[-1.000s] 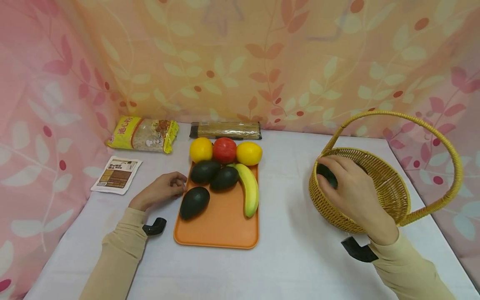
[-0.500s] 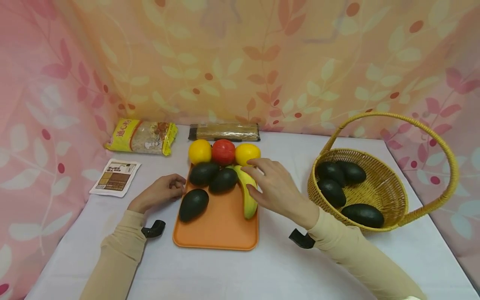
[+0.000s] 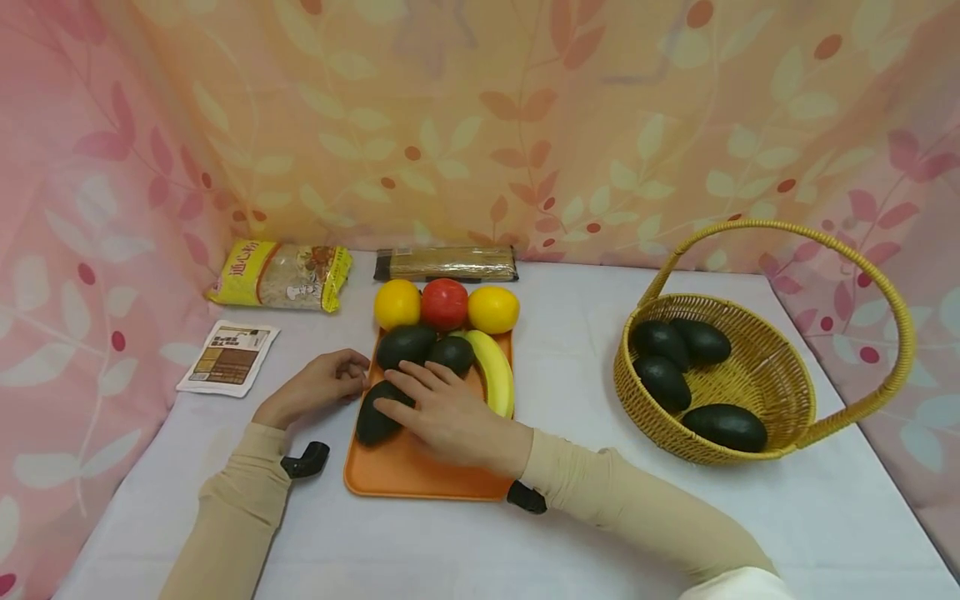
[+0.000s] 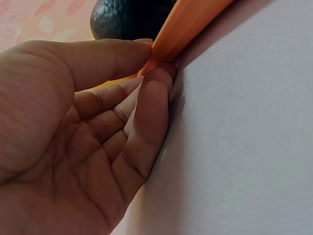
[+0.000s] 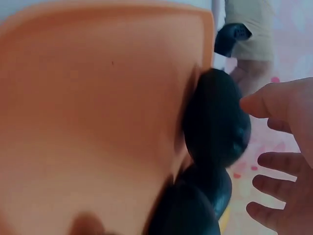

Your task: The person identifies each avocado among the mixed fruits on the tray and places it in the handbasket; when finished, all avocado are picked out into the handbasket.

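An orange tray lies on the table, its left rim pinched between thumb and fingers of my left hand; the left wrist view shows the thumb at the tray edge with fingertips under it. My right hand hovers over the tray, fingers spread, close above the front-left avocado. In the right wrist view this avocado sits beside the thumb, with nothing held. Behind it are two more avocados, one partly covered by the right hand. A banana lies along the tray's right side.
Two yellow fruits and a red fruit line the tray's back. At right stands a handled wicker basket containing several avocados. Noodle pack, yellow food bag and white sachet lie behind and left.
My right hand has left the basket, where it held an avocado, and swung left across the banana to the front-left avocado. The left hand keeps its place at the tray rim.
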Demonstrator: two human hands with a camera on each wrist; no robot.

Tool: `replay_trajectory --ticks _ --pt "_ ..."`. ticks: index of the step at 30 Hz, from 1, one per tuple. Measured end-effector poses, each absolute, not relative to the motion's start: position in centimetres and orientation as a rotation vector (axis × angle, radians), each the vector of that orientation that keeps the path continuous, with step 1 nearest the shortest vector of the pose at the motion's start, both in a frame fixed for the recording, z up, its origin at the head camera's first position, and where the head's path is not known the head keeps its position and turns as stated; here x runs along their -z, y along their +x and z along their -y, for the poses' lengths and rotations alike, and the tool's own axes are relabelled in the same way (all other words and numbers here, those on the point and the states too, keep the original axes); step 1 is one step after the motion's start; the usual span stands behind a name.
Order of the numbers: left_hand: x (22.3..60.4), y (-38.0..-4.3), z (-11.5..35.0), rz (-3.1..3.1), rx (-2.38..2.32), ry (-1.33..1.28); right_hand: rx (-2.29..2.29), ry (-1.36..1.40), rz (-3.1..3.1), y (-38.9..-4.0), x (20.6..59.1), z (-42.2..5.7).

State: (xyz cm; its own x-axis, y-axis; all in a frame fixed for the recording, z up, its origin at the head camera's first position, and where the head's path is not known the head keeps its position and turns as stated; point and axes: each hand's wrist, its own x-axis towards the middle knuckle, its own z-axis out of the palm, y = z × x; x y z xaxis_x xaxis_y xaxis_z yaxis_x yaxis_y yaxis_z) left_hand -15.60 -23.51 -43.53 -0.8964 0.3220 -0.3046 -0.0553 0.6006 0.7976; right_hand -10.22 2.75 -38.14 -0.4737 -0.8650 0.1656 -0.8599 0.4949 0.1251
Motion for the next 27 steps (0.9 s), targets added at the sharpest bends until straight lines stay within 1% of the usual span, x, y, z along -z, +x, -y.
replay_trajectory --ticks 10,20,27 --pt "43.52 -15.48 23.36 -2.41 -1.222 0.221 0.115 1.574 2.581 -9.93 39.13 -1.74" --pt "43.23 -15.53 23.36 -2.4 -1.228 0.196 -0.016 1.518 2.559 -10.22 38.76 -1.83" --pt "43.43 -15.56 23.29 -2.393 -1.228 0.181 0.029 1.478 2.55 -10.17 39.2 -1.94"
